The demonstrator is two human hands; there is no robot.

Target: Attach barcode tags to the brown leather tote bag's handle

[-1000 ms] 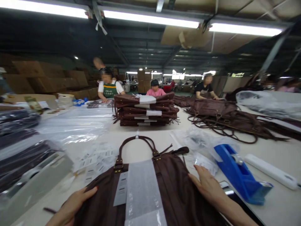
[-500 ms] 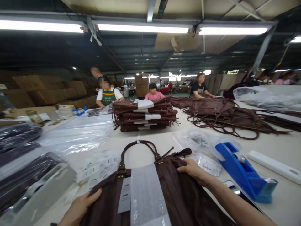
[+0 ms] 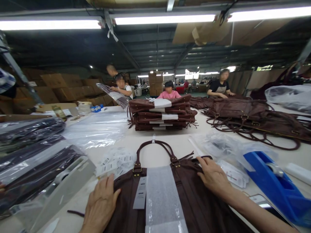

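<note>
I have the brown handbag [image 3: 196,200] on the bench [image 3: 179,137], white wrapping band [image 3: 162,194] and hang tag [image 3: 139,194] already on, the front otherwise uncovered, my left hand [image 3: 100,202] loosely outstretched at one edge, my right hand [image 3: 215,176] on the upper corner, grip unclear.

brown bag [image 3: 194,194]: bottom cut off | hang tag [image 3: 139,196]: print illegible | tape dispenser [image 3: 277,187]: right-edge cropped

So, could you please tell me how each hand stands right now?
Left hand: open, at the side of the brown bag.
Right hand: open, resting on its upper corner.
</note>
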